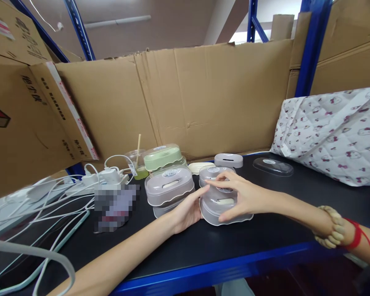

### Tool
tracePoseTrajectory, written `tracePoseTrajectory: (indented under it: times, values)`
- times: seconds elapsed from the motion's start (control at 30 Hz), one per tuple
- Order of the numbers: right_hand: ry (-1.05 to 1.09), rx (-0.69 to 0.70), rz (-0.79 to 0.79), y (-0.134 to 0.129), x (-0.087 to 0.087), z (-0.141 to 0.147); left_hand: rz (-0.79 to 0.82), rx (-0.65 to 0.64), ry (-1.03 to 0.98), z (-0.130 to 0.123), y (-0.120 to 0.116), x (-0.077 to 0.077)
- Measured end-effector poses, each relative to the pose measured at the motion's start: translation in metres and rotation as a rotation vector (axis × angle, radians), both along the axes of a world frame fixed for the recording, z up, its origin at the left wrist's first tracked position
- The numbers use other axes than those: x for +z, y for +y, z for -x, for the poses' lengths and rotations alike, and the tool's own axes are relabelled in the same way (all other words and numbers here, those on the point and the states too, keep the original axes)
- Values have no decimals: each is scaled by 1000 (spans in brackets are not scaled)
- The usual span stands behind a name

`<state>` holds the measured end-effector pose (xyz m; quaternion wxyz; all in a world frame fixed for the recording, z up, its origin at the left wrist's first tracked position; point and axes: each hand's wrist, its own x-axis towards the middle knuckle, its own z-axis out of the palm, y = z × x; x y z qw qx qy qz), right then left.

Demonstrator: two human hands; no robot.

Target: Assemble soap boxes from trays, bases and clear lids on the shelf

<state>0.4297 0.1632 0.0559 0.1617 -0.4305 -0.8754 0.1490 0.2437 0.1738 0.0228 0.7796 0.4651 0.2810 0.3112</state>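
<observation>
An oval grey box with a clear lid [214, 211] stands on the black table in front of me. My left hand [188, 209] grips its left side, thumb up along the edge and fingers partly hidden behind it. Over the top curves my right hand [236, 191], its thumb at the front and its fingers across the back of the lid. Another lidded grey box [207, 172] sits just behind, partly covered by the right hand. To the left is a stack of similar grey boxes [169, 193], with a lidded green box [163, 158] behind it.
At the back lie a grey oval piece with a slot [228, 160], a cream oval piece [200, 167] and a loose clear lid [273, 166]. White cables and a power strip [107, 179] spread left, near a cup with a straw [140, 172]. A patterned quilted bag [333, 135] stands right.
</observation>
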Motion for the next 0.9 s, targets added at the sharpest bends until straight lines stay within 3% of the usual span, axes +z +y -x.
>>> tracePoseTrajectory:
  times: [0.2,0.5,0.9]
  values:
    - [-83,-21,-98,-6,-8,0,12,18,30,2,-1,1]
    - [-56,175,-125,-1,1,-15,4,9,48,2,-3,6]
    - [-66,68,-162,-4,-13,-7,-14,27,37,0,-5,4]
